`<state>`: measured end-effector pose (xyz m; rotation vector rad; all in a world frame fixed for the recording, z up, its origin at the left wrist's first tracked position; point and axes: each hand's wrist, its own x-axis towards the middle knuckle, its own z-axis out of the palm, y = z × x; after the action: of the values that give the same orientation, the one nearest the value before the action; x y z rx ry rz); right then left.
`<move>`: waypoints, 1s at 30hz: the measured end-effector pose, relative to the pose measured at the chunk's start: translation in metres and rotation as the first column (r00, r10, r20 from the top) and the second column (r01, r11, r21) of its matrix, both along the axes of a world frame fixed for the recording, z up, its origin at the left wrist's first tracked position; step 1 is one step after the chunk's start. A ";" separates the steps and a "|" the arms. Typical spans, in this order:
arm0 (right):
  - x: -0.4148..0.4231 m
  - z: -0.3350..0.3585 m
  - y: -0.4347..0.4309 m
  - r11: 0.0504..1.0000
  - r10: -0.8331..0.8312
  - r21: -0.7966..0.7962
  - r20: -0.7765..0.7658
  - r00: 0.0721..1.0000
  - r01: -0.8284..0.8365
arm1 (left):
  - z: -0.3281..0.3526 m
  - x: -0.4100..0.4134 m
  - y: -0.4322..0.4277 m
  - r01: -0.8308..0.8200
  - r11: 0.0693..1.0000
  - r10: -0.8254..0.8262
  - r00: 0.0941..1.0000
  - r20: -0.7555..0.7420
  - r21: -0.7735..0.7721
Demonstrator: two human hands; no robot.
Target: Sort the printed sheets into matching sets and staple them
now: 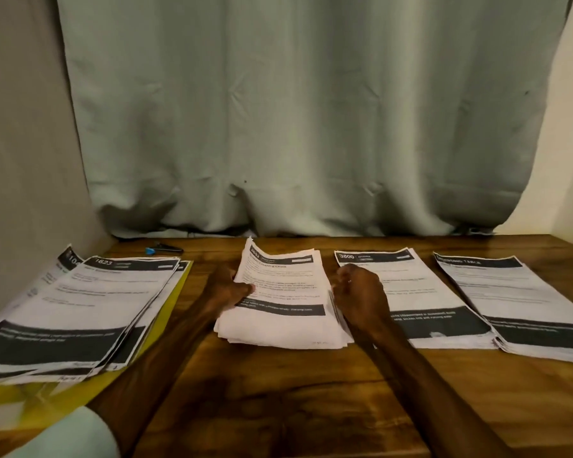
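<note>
A stack of printed sheets [285, 292] lies in the middle of the wooden table [278, 391], its top left corner curling up. My left hand [227, 287] grips the stack's left edge, thumb on the top sheet. My right hand [361, 297] is at the stack's right edge with curled fingers, seemingly against the sheets' edges. A fanned pile headed 1623 [80, 309] lies at the left on a yellow folder [159, 325]. A pile headed 3800 [420, 292] and another pile [523, 302] lie to the right. A stapler [164, 249] with a blue end lies at the back left.
A pale green curtain [311, 110] hangs behind the table's far edge. A grey wall [20, 143] closes the left side, and one sheet [52, 272] leans against it. Bare wood shows in front of the piles.
</note>
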<state>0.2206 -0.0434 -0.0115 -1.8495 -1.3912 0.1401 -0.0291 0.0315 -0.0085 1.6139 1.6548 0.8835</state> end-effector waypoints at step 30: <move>-0.251 0.020 -0.009 0.765 0.637 -0.045 -0.090 0.766 -0.642 | 0.027 -0.193 -0.047 -0.098 0.917 0.316 0.770 -0.554 0.386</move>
<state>-0.0304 -0.0524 0.0083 -1.3267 -1.9425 0.6052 -0.2225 -0.0154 0.0183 2.1401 2.2630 0.8355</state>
